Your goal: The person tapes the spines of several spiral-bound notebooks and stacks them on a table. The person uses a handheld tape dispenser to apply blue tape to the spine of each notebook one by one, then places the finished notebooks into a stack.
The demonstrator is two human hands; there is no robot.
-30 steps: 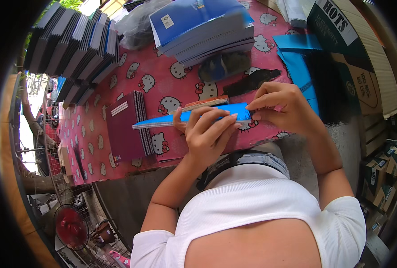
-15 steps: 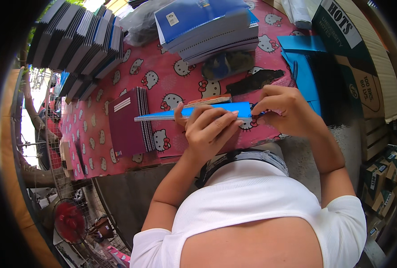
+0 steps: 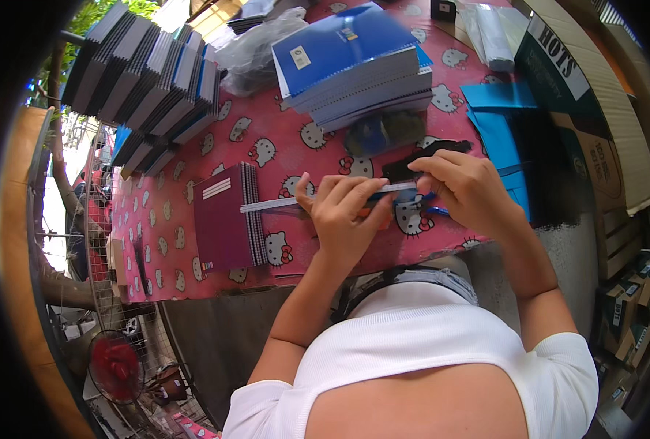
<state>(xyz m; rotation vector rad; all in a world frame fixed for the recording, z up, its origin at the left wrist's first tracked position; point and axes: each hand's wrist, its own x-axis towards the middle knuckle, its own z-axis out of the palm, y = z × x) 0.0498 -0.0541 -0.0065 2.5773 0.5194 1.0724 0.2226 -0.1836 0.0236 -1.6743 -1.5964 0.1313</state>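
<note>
My left hand [image 3: 347, 216] grips a thin notebook [image 3: 273, 204] above the table, its white page edges turned up toward me. At the notebook's right end, my right hand [image 3: 465, 192] is closed in a pinch; what lies between its fingertips is too small to make out. A blue slim object [image 3: 437, 211] shows just below the right fingers. Left of my hands, a maroon spiral notebook stack [image 3: 226, 219] lies on the table, its coils facing right.
A tall pile of blue-covered notebooks [image 3: 347, 55] stands at the back beside a camouflage-patterned pouch [image 3: 385, 133]. Stacked spiral notebooks [image 3: 145, 80] rise at far left. Blue sheets [image 3: 497, 132] and a large carton [image 3: 566, 88] are at right. The tablecloth [image 3: 164, 249] is pink.
The notebook in my left hand has tilted, so its blue cover no longer faces me and the page edges show. My right hand stays at its right end. The whole view has shifted slightly.
</note>
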